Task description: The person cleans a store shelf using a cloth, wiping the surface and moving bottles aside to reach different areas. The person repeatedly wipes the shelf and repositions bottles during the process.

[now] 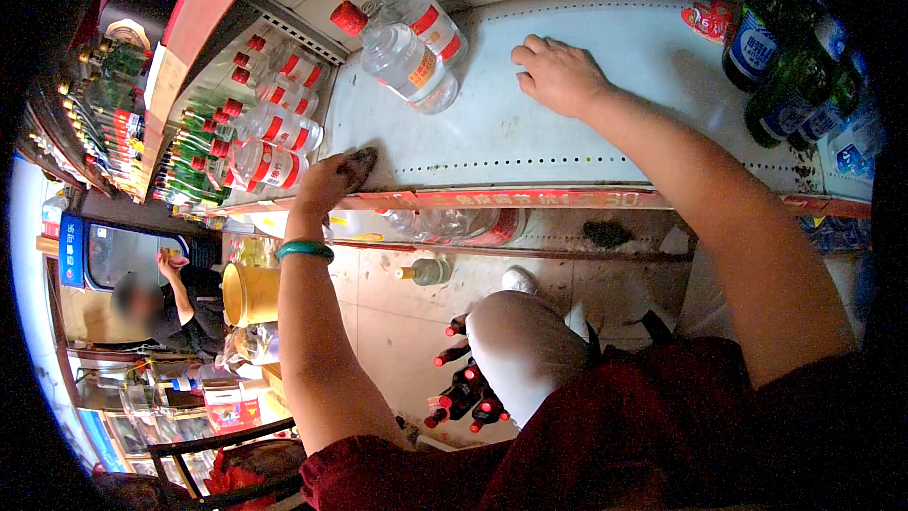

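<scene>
My left hand, with a green bangle on the wrist, is closed on a dark, dirty rag. The rag lies against the pale shelf near its front left edge. Over the same shelf, farther back, my right hand has loosely bent fingers, thumb apart, and holds nothing. To its left stand clear bottles with red caps and red-and-white labels, one of them with a yellowish cap. More such bottles crowd together left of the rag.
Green bottles stand at the shelf's right end beside a red packet. A red price strip edges the shelf. Below are a lying clear bottle and dark red-capped bottles by my knee. A person and yellow bucket are left.
</scene>
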`<action>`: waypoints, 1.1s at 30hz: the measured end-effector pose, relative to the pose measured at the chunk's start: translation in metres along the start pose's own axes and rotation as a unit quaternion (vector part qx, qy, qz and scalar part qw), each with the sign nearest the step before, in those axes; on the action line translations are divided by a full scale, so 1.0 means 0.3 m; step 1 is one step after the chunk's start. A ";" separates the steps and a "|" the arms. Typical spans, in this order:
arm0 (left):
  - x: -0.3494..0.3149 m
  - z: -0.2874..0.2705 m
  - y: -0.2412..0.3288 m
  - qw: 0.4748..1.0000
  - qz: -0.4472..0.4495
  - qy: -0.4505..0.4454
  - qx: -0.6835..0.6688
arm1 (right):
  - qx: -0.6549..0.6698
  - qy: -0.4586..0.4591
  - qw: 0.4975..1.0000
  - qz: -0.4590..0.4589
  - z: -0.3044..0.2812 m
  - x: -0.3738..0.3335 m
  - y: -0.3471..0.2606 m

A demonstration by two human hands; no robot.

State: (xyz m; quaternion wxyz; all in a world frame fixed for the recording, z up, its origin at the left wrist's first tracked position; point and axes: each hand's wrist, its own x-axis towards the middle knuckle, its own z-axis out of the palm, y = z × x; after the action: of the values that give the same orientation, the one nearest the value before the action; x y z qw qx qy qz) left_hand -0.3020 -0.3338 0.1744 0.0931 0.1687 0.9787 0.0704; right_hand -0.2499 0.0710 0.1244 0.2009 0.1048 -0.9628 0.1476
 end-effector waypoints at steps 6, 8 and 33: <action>0.001 0.000 0.118 0.997 0.017 -0.050 -0.062 | 0.008 -0.004 1.000 -0.005 -0.005 -0.003 0.010; -0.018 -0.017 0.186 0.996 0.040 -0.048 -0.068 | 0.010 -0.004 1.000 -0.009 -0.013 -0.001 0.014; -0.035 -0.039 0.046 0.949 0.080 -0.066 0.297 | 0.008 -0.004 1.000 0.002 0.002 0.002 0.014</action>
State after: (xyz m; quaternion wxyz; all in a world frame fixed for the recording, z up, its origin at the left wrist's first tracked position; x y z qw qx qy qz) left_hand -0.2901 -0.3257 0.1899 0.0969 0.2705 0.9304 -0.2277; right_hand -0.2517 0.0746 0.1231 0.1959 0.1053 -0.9626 0.1550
